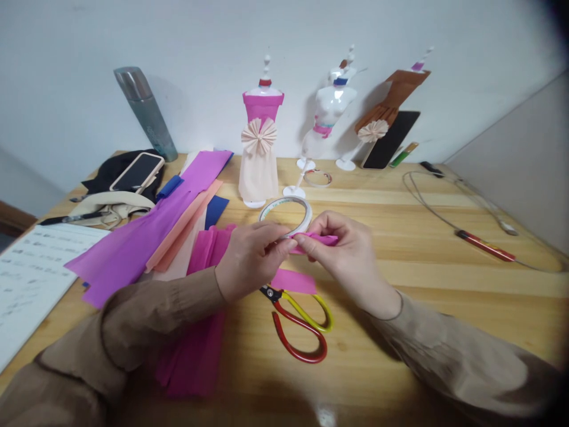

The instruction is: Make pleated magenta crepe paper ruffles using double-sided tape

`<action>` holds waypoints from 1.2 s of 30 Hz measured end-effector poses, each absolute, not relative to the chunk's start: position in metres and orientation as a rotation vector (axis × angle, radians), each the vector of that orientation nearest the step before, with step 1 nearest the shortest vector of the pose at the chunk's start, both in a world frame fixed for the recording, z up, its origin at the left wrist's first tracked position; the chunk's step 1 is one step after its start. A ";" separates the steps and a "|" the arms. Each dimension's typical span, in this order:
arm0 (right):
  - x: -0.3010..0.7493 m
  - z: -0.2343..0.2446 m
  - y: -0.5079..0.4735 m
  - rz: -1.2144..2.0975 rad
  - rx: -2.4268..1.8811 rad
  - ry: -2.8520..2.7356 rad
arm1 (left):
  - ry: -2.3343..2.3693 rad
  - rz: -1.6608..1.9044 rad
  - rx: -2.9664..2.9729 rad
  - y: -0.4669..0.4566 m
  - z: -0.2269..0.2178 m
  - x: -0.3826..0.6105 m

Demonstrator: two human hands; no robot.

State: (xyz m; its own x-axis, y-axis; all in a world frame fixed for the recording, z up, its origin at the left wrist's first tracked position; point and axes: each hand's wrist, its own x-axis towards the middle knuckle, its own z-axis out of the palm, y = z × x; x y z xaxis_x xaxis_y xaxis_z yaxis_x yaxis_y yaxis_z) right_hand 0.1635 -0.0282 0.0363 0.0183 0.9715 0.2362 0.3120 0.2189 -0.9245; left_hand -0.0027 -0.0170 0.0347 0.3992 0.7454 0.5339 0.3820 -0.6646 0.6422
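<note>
Between my two hands is a roll of tape (pixel 306 218), its ring standing above my fingers. My left hand (pixel 253 255) is closed on the roll's lower edge, thumb and fingers pinched together. My right hand (pixel 344 252) pinches a small folded strip of pink paper (pixel 326 239) right beside the roll, the fingertips of both hands nearly touching. Below them, scissors (pixel 302 326) with one red and one yellow handle lie on the table, and a flat pink piece (pixel 296 281) covers part of them. Larger magenta crepe paper (pixel 200 356) lies under my left forearm.
Small dress forms stand at the back: one in a pink-and-cream dress (pixel 260 160), a bare white one (pixel 333 107), a tilted brown-dressed one (pixel 395 95). Purple paper (pixel 164 219), a phone (pixel 137 172), a bottle (pixel 146 112) and a notebook (pixel 31 273) lie left. A corded red tool (pixel 484 245) lies right.
</note>
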 end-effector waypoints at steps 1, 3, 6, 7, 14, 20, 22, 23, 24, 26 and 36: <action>0.165 0.037 -0.027 0.839 -1.286 -1.495 | 0.969 1.138 2.159 -0.016 0.035 -0.003; 0.167 0.039 -0.026 0.867 -1.284 -1.515 | 0.987 1.061 1.934 -0.014 0.036 -0.002; 0.172 0.038 -0.026 0.953 -1.180 -1.534 | 1.054 0.974 1.602 -0.011 0.040 -0.001; 0.173 0.036 -0.026 0.983 -1.126 -1.524 | 1.079 0.963 1.524 -0.010 0.041 0.000; 0.165 0.025 -0.029 1.022 -1.054 -1.564 | 1.169 1.005 1.431 -0.008 0.045 0.001; 0.155 0.028 -0.033 0.970 -1.188 -1.512 | 1.209 0.980 1.435 -0.008 0.046 0.001; 0.156 0.028 -0.034 0.978 -1.179 -1.526 | 1.204 0.961 1.417 -0.007 0.047 0.000; 0.156 0.028 -0.034 0.984 -1.179 -1.539 | 1.199 0.956 1.417 -0.007 0.048 0.000; 0.157 0.028 -0.035 0.990 -1.186 -1.557 | 1.196 0.954 1.422 -0.006 0.048 0.000; 0.158 0.029 -0.035 0.983 -1.214 -1.605 | 1.200 0.962 1.426 -0.005 0.048 0.000; 0.173 0.059 -0.033 0.939 -1.148 -2.187 | 1.069 0.947 1.368 0.001 0.037 -0.003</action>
